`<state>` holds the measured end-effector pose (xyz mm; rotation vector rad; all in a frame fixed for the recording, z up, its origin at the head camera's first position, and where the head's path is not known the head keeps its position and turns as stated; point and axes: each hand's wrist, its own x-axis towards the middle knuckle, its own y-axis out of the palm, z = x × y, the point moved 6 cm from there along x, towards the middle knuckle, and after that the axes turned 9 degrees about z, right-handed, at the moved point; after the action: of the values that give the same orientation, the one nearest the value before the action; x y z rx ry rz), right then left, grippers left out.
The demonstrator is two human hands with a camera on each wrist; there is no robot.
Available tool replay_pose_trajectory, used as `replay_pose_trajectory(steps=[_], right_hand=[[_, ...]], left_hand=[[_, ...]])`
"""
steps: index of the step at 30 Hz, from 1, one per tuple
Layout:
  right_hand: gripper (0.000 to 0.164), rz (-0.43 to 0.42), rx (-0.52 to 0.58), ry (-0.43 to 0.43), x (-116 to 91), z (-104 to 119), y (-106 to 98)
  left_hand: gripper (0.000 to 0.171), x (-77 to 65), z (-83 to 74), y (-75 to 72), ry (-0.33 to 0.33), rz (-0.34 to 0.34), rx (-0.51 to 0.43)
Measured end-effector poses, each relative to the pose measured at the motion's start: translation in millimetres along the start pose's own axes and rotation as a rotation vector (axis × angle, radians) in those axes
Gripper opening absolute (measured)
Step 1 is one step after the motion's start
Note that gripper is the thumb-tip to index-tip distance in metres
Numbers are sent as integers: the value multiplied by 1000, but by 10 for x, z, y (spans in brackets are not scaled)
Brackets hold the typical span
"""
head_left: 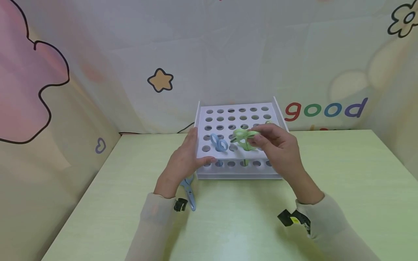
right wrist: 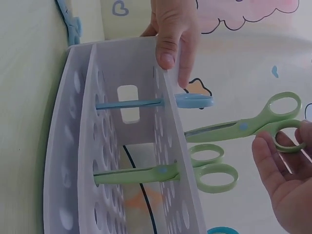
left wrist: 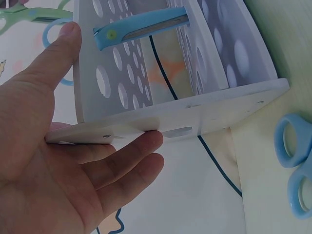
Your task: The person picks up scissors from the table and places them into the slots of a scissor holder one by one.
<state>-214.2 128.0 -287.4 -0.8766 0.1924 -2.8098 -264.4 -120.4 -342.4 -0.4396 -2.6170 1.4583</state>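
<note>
My left hand (head_left: 181, 159) grips the left side of a white rack (head_left: 240, 154), thumb over the top panel's edge and fingers against the outer side wall. Above the rack, my right hand (head_left: 281, 146) holds green-handled scissors (right wrist: 243, 126) by one finger loop. Their blade tip points at the perforated top panel, overlapping its edge in the right wrist view. Other green scissors (right wrist: 141, 174) stand in a front-row hole, blades down through both panels. Blue scissors (right wrist: 129, 104) sit the same way in a hole nearer the left hand.
Another pair of blue scissors (head_left: 188, 192) lies on the table (head_left: 228, 217) beside my left wrist. A teal loop (right wrist: 222, 230) shows at the right wrist view's bottom edge. A dark cable (head_left: 186, 127) runs behind the rack, near the printed back wall (head_left: 228, 72).
</note>
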Motion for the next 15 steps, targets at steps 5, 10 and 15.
replay_pose_trajectory(steps=[5, 10, 15], right_hand=[[16, 31, -11, 20, 14, -50, 30], [17, 4, -28, 24, 22, -43, 10], [18, -43, -32, 34, 32, -11, -81]], left_hand=[[120, -9, -16, -2, -3, 5, -6], [120, -17, -18, -1, -16, 12, -10], [120, -5, -13, 0, -25, 14, -12]])
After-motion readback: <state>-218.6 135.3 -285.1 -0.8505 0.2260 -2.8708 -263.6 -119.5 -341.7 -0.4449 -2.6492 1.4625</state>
